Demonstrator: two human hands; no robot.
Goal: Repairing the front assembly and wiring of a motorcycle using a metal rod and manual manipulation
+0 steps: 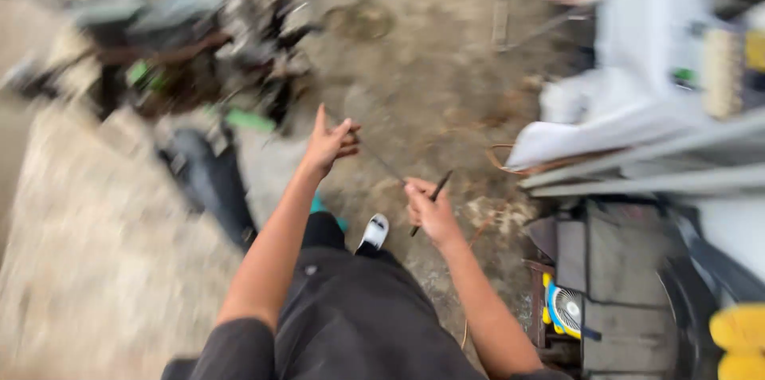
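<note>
The picture is blurred by motion. My left hand (pixel 328 143) pinches one end of a thin dark wire (pixel 381 160), which runs taut down to my right hand (pixel 430 209). My right hand is closed around the other end of the wire and around a slim dark tool (pixel 431 195) that sticks up and down out of the fist. Both hands are held over dirty ground, above my black-trousered legs and a white shoe (pixel 374 232).
A blurred heap of dark machine parts (pixel 199 37) lies at the upper left. White panels and grey bars (pixel 637 133) stand to the right, with a small yellow and blue fan (pixel 564 308) and yellow objects (pixel 741 340) below. Thin orange wire (pixel 498 158) lies on the ground.
</note>
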